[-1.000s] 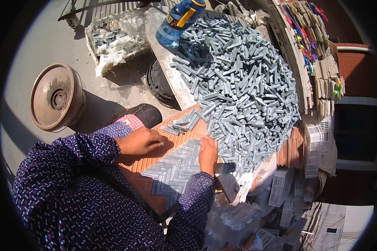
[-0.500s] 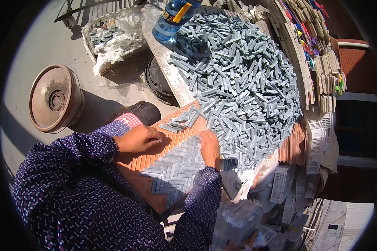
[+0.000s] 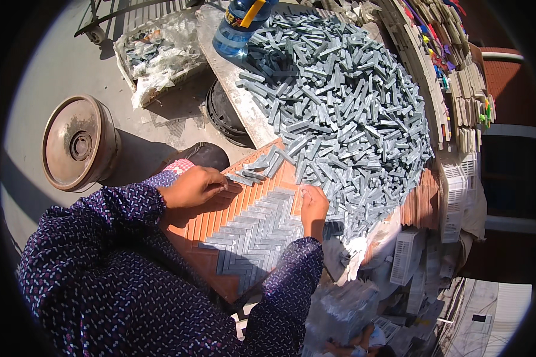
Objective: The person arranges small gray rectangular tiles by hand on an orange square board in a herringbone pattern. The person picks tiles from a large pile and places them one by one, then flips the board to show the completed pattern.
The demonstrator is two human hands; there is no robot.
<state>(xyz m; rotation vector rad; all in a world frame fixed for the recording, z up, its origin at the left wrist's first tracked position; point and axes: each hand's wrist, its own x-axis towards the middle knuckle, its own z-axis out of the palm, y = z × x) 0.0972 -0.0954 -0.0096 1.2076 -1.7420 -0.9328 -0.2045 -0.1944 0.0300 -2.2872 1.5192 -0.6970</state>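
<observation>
1. Your patterned sleeves (image 3: pixel 119 279) fill the lower left of the frame.
2. Your left hand (image 3: pixel 193 186) lies fingers together on the orange grooved tray (image 3: pixel 211 223), fingertips touching loose grey strips (image 3: pixel 250 174) at its upper edge.
3. Your right hand (image 3: pixel 313 207), curled, pinches a small grey strip at the right edge of the herringbone patch (image 3: pixel 257 235) laid mid-tray.
4. A large heap of grey stone strips (image 3: pixel 351 113) spreads above, centre right.
5. A blue water bottle (image 3: pixel 239 27) stands top centre; a rusty round drum (image 3: pixel 77 143) sits left.
</observation>
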